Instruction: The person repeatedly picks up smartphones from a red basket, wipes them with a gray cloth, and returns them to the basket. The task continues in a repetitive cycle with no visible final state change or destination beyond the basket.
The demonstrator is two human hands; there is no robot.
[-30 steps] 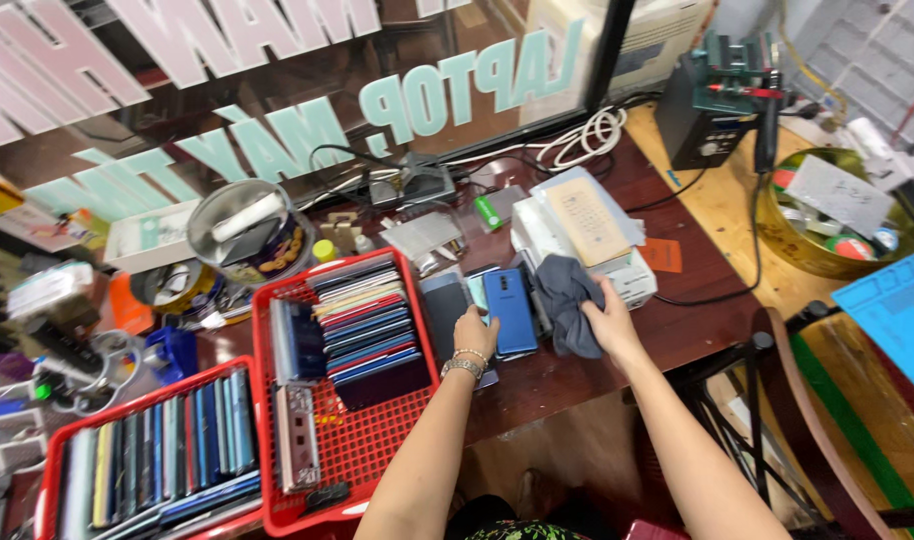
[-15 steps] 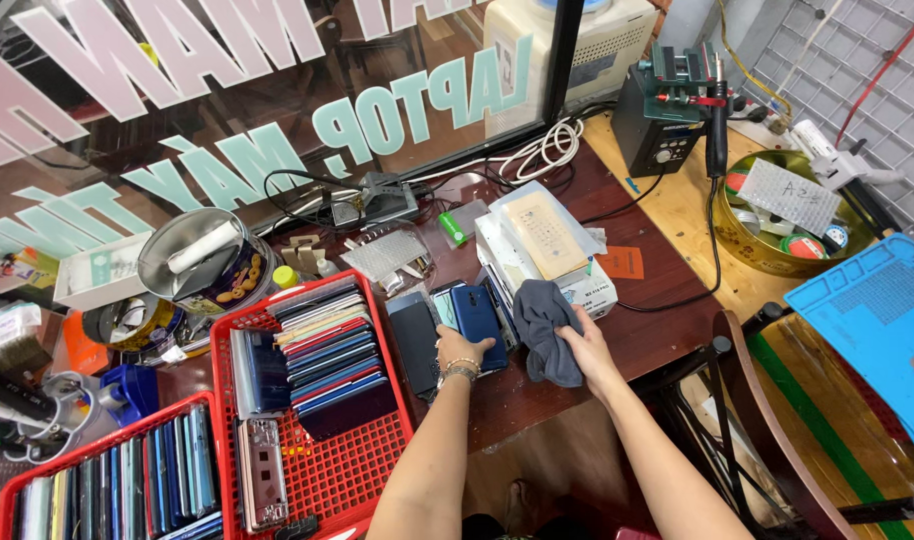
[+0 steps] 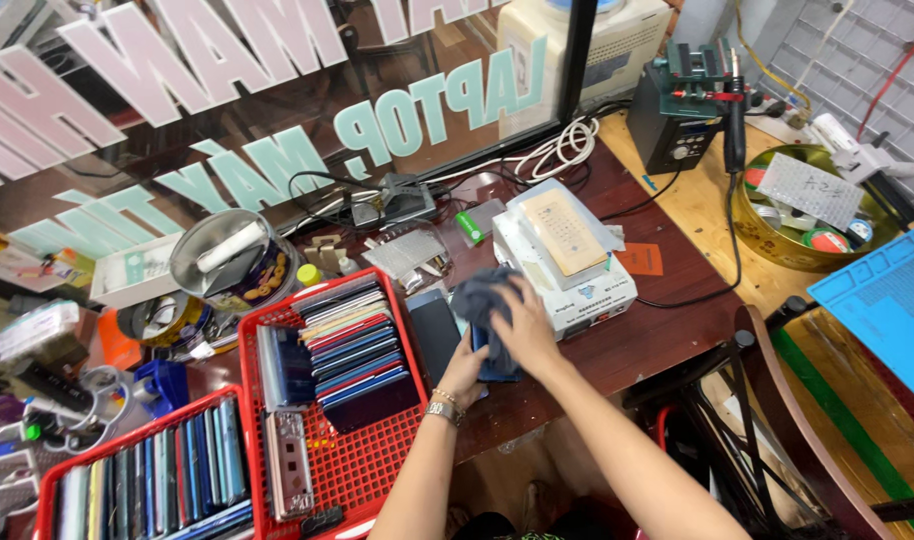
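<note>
My right hand [image 3: 522,325] presses a dark grey cloth [image 3: 479,296] down on a blue phone [image 3: 497,368] lying on the brown table [image 3: 617,350]. My left hand [image 3: 464,372], with a metal watch at the wrist, holds the phone's near left edge. A second dark phone [image 3: 435,335] lies just left of them. Most of the blue phone is hidden under the cloth and my hands.
A red basket [image 3: 362,465] packed with upright phones stands to the left, a second red basket [image 3: 137,485] beyond it. A white box [image 3: 577,285] with a tan pad sits right of my hands. Round tin [image 3: 227,262], cables, blue mat [image 3: 892,305] and gold bowl [image 3: 777,250] surround.
My right hand has slid the cloth leftward onto the blue phone, covering it. My left hand stays at the phone's edge. The camera view has shifted and come closer.
</note>
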